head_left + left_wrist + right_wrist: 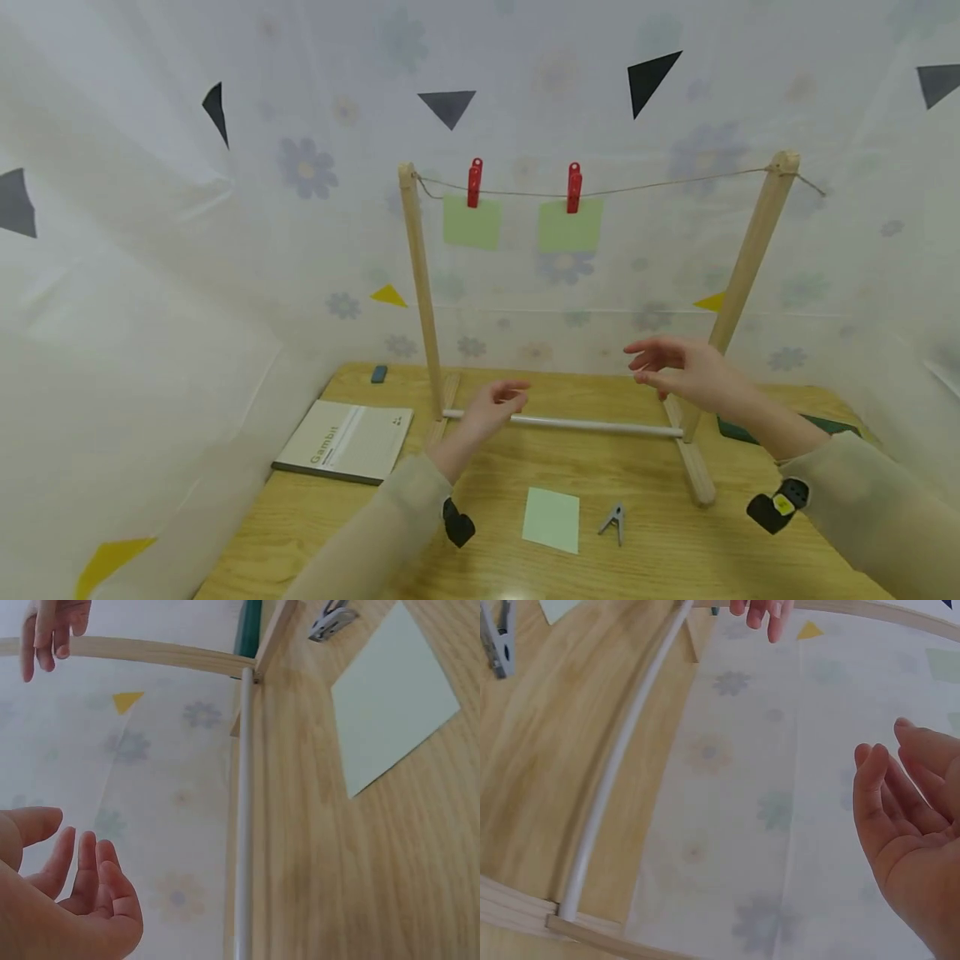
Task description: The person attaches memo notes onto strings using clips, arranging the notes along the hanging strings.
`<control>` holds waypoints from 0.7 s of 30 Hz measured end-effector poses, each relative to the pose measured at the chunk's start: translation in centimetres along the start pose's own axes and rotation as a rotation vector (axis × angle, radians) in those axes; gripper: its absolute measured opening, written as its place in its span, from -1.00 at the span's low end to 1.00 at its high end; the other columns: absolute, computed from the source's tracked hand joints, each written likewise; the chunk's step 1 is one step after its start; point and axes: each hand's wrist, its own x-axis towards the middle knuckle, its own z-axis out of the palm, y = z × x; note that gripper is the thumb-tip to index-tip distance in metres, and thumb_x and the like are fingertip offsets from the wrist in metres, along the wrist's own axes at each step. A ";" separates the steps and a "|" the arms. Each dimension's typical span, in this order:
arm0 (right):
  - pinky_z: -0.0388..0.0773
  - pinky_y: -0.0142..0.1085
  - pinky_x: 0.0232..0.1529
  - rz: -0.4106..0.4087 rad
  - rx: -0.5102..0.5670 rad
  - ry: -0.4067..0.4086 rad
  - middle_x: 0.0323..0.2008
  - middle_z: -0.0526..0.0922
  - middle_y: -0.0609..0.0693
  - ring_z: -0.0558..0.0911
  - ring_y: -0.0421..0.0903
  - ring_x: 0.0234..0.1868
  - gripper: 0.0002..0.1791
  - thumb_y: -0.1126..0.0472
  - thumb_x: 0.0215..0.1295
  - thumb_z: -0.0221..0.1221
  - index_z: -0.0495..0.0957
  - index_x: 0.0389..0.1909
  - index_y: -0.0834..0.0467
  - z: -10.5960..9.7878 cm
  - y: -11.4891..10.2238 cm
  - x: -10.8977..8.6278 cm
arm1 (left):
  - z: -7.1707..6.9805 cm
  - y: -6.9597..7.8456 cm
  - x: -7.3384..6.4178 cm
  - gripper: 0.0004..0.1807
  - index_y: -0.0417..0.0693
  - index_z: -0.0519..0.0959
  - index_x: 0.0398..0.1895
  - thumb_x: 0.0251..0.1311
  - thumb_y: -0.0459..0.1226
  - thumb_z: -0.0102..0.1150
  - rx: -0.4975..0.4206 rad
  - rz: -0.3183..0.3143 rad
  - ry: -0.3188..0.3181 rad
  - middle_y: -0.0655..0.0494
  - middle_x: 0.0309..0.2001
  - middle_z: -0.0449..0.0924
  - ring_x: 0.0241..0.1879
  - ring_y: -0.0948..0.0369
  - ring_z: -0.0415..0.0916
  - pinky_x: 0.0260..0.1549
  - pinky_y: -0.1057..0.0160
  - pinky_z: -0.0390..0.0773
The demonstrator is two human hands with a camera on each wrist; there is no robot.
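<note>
My left hand hovers over the table by the left post, its fingers loosely bent with nothing in them. Higher up, near the right post, my right hand is in the air, also holding nothing. Both hands are apart from the wooden frame with its white crossbar. From the string across the posts hang two green paper notes, each clipped by a red clothespin; one note is at left, the other near the middle. A pale green note lies on the table, with a grey clothespin right of it.
A notebook marked "Gambit" lies at the left of the table, with a small blue block behind it. At the right, behind my forearm, is a dark green object. A patterned curtain stands behind the frame.
</note>
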 end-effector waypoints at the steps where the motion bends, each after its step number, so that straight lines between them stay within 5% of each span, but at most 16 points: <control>1: 0.62 -0.24 -0.41 0.000 0.007 -0.010 -0.05 0.66 0.15 0.65 -0.24 -0.29 -0.60 0.16 0.38 0.22 0.50 0.20 0.13 0.5 0.5 -0.3 | 0.2 -0.3 -0.2 -0.66 -0.13 0.58 0.16 0.39 -0.22 0.14 0.004 -0.006 -0.009 -0.14 0.01 0.64 -0.08 0.08 0.58 -0.06 0.08 0.58; 9: 0.60 -0.25 -0.48 -0.015 0.058 -0.061 -0.12 0.67 0.12 0.64 -0.27 -0.30 -0.58 0.21 0.34 0.26 0.51 0.18 0.21 3.7 3.6 -2.3 | 1.7 -2.6 -1.5 -0.72 -0.13 0.62 0.09 0.37 -0.28 0.16 0.030 -0.028 -0.069 -0.09 -0.05 0.64 -0.13 0.16 0.54 -0.04 -0.02 0.56; 17: 0.60 -0.24 -0.47 0.036 0.126 -0.169 -0.10 0.66 0.14 0.64 -0.26 -0.26 -0.56 0.23 0.31 0.28 0.51 0.18 0.23 6.4 5.7 -3.7 | 3.1 -4.6 -2.7 -0.71 -0.22 0.61 0.05 0.29 -0.33 0.25 0.096 -0.049 -0.124 -0.02 -0.16 0.65 -0.20 0.16 0.55 -0.26 0.17 0.56; 21: 0.63 -0.29 -0.33 0.016 0.077 -0.235 -0.07 0.65 0.15 0.65 -0.17 -0.16 -0.56 0.19 0.29 0.30 0.53 0.17 0.18 7.9 6.8 -4.5 | 3.4 -5.3 -3.4 -0.68 -0.24 0.61 0.03 0.20 -0.36 0.32 0.102 -0.066 -0.180 -0.01 -0.16 0.62 -0.19 0.15 0.54 -0.27 0.22 0.54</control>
